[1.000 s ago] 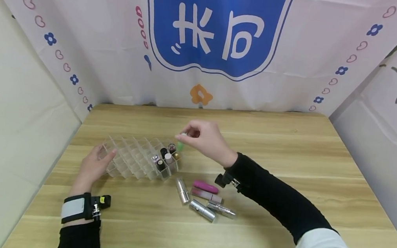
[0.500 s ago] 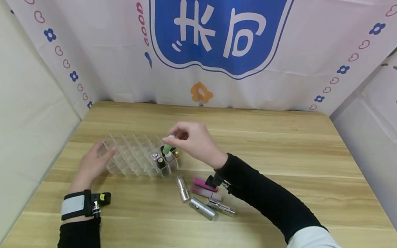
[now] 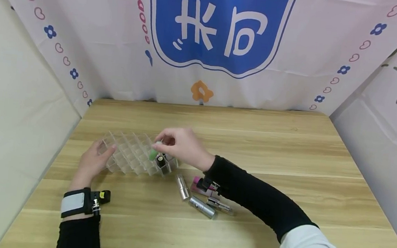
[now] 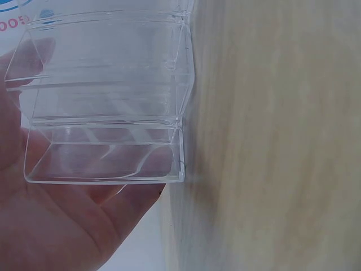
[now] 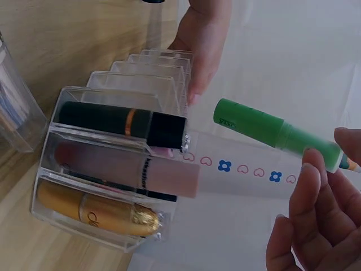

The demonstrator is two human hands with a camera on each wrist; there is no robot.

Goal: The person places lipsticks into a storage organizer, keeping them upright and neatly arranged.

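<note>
2 hands were at the rack (image 3: 128, 155), a clear one with slanted compartments, which stood left of centre on the table (image 3: 271, 146). The right hand (image 3: 183, 147) had the green tube (image 5: 248, 123) pinched by its pale end, thumb and fingertips closed on it with no gap to spare. The tube hung tilted above the rack, its green end pointing down at the openings, just left of the filled compartments and not touching them in the right wrist view. The left hand (image 3: 92, 161) held the rack's left end, thumb on the near side and fingers round the far corner, spread only as wide as that end. At the rack's right end sat a dark tube (image 5: 107, 118), a pink tube (image 5: 113, 166) and a gold tube (image 5: 107, 212), each in its own compartment. On the table near that end lay 3 silver tubes (image 3: 202, 207), with a magenta tube (image 3: 196, 179) and a mauve tube (image 3: 198, 190) beside them, both partly hidden by the wrist camera (image 3: 205, 184). A white cloth (image 3: 258, 93) hung behind the table.
</note>
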